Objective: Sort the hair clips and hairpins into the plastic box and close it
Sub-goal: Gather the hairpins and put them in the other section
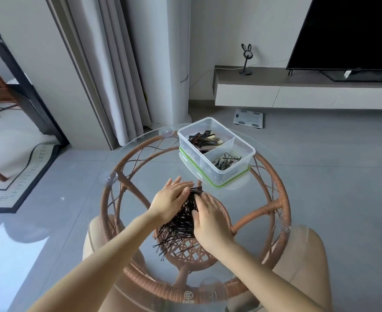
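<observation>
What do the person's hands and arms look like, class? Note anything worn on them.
The left hand and right hand are bare: no gloves, rings or watch show. The left forearm and right forearm are uncovered too, with no sleeves, bracelets or markings in view down to the picture's edge.

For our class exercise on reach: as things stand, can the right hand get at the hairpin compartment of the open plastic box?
Probably yes. The plastic box stands open on its lid just beyond the right hand, with only bare glass tabletop between them. That hand rests on the hairpin pile.
</observation>
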Motion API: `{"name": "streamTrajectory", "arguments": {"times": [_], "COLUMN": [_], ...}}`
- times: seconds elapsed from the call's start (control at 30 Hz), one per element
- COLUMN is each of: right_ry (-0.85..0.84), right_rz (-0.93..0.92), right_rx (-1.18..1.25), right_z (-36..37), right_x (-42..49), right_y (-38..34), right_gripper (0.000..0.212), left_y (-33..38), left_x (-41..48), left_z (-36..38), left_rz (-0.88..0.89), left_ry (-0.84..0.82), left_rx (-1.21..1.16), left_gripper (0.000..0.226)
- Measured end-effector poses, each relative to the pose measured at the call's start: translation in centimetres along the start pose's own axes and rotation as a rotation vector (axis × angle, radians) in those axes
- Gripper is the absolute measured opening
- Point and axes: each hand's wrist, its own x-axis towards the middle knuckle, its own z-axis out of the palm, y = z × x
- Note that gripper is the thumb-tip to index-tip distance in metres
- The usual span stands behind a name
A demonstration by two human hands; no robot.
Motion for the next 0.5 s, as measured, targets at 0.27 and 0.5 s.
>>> {"name": "streamTrajectory", "arguments": {"times": [0.27, 0.5], "right_ry": [-0.037, -0.247], "right_rz": [-0.115, -0.06], "right_rx": [0.173, -0.244], "right_z": [-3.9, -5.7], "right_x": [-3.5, -5.0], "right_y": [1.8, 5.1], "right_gripper": [0.052, 0.116], "left_y": [0.2, -1.2], "left_x": [-3.7, -7.9], "left_z": [-2.4, -3.7], "left_rz": [-0.038, -0.052], "left_ry": [-0.057, -0.162], "left_rx": [-0.177, 0.56], "left_gripper": [0.04, 0.117]}}
